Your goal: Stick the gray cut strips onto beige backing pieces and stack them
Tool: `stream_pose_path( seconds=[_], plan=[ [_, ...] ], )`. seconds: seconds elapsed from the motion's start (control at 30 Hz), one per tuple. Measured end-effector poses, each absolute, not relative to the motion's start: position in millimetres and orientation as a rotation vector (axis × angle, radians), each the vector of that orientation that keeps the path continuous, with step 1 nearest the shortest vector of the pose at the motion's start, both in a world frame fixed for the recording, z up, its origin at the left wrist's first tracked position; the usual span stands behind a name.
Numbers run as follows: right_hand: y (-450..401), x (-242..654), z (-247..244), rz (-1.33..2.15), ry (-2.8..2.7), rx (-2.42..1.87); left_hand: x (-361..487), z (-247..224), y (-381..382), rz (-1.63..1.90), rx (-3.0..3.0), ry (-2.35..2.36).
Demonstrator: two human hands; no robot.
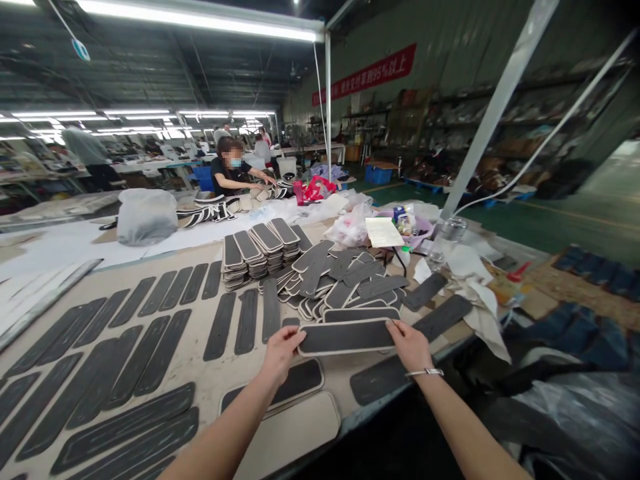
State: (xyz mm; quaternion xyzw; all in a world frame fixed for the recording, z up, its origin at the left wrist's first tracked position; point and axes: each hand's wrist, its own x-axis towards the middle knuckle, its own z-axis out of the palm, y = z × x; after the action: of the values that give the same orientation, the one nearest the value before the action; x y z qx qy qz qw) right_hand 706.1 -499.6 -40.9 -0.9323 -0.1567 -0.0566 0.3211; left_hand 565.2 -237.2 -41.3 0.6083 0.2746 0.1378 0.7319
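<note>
L hand (281,350) & R hand (412,343) pinching 1 pale-edged dk strip (346,337), stacks (249,248) behind, co-worker (224,175) opp

Factory wkshop: worktable (215,377) w/ rows of dark strips (163,353) L of gripped panel (347,337) & piled pcs. (345,277) just beyond it; 1 co-worker (227,175) farther off, ahead-L; fluor. tubes (200,21) high above; red banner (370,77) w/ 95% & loaded shelving (520,127) well beyond, ahead-R.

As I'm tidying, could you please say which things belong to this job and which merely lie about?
Likely in use:
held pale-rimmed, dark-grey oblong panel
stacked similar panels

Probably lying about:
pale rectangular paper
crumpled translucent plastic bag
</note>
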Motion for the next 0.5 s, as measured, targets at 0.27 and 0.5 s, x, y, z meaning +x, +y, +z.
stream_pose_path(
  seconds=[0.27,0.5],
  plan=[
    [-506.3,769.2,-82.0,-0.218,-0.432,-2.634,615.3,-33.2,-222.2,0.423,1.701,0.570],
    [-514.9,761.1,-96.6,-0.669,-0.645,-2.744,463.8,-3.9,-193.7,0.204,2.457,0.352]
  ],
)
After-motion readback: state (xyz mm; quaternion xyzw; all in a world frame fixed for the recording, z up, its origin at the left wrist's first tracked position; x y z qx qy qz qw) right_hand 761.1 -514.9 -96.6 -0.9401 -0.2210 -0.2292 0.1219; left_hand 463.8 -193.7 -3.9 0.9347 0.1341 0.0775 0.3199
